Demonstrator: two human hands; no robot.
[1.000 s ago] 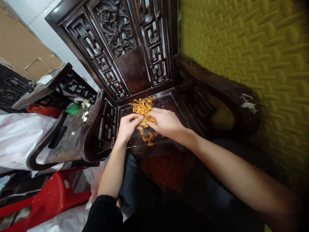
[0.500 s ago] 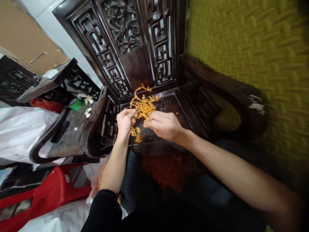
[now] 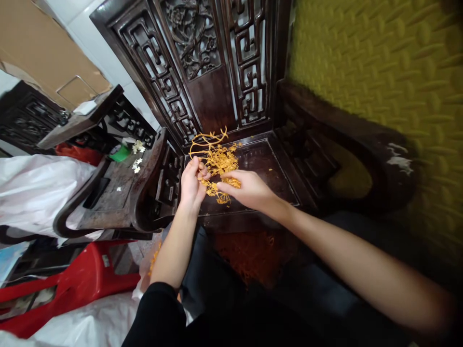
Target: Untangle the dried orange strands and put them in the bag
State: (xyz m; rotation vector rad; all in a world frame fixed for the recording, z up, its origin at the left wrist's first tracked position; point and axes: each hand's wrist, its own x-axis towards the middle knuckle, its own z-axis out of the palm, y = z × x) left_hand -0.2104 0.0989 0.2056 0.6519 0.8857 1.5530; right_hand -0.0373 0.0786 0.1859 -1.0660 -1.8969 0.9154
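A tangled golden-orange filigree piece (image 3: 216, 159), with thin curling strands sticking up, hangs above the seat of a dark carved wooden chair (image 3: 264, 161). My left hand (image 3: 193, 179) pinches its left edge between thumb and fingers. My right hand (image 3: 249, 188) grips the lower right part of the same tangle, fingers curled around a small clump. Both hands are close together over the front of the seat.
A second dark wooden chair (image 3: 119, 193) stands to the left with small white flowers (image 3: 137, 147) and a green object (image 3: 120, 153) on it. A red plastic stool (image 3: 72, 284) and white plastic sheeting (image 3: 32, 188) lie lower left. A yellow padded wall (image 3: 379, 72) is on the right. Orange scraps (image 3: 249, 250) lie below the seat.
The golden tangle was lying on the seat under both hands; now both hands have lifted it off the seat, and its strands stick upward. The view has shifted slightly.
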